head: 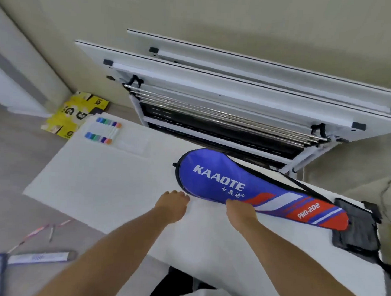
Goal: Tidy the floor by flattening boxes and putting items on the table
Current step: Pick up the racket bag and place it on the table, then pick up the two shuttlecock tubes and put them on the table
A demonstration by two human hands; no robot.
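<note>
Blue-and-red racket cover (261, 190) flat on white table (113, 185)

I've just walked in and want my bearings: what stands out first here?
The blue and red racket cover lies across the white table, with the left hand beside its near edge and the right hand on it. A marker set sits at the table's far left corner; a yellow flattened box lies on the floor beyond.

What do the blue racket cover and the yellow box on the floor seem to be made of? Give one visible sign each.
Racket cover: probably synthetic fabric with a slight sheen; printed lettering, zip edge. Yellow box: likely printed cardboard, matte; it lies flattened with creases.
</note>
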